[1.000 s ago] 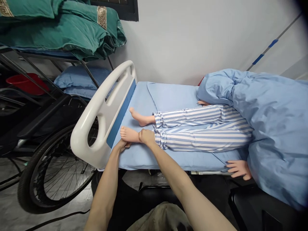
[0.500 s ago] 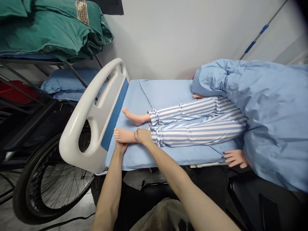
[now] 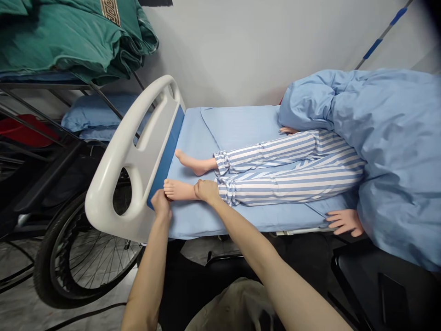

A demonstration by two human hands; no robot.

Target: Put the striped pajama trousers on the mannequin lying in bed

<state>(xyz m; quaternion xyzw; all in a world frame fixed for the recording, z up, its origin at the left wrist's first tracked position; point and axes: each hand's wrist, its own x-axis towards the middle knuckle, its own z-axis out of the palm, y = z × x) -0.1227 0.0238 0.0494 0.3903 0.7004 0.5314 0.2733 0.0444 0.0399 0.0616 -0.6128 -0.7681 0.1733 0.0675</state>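
Note:
A manikin in blue-and-white striped trousers [image 3: 275, 184] lies on its back on the bed, legs stretched toward the footboard. My right hand [image 3: 207, 190] is wrapped round the ankle of its nearer foot [image 3: 181, 190], just below the gathered trouser cuff. At that foot's toes, my left hand [image 3: 161, 203] is curled into a fist, close to the blue panel of the footboard; its fingertips are hidden, and I cannot tell what they hold. The farther foot [image 3: 195, 163] rests untouched on the light-blue sheet [image 3: 241, 120].
The white footboard [image 3: 106, 174] rises at the left, with a wheelchair wheel [image 3: 86, 262] beside it. A bunched blue quilt [image 3: 389, 151] covers the manikin's upper body. One manikin hand [image 3: 345, 222] lies at the near mattress edge. Green folded bedding [image 3: 79, 41] sits on a rack.
My left hand has moved from beneath the nearer foot leftward to its toes and curled up. My right hand stays round the ankle. The view has shifted slightly.

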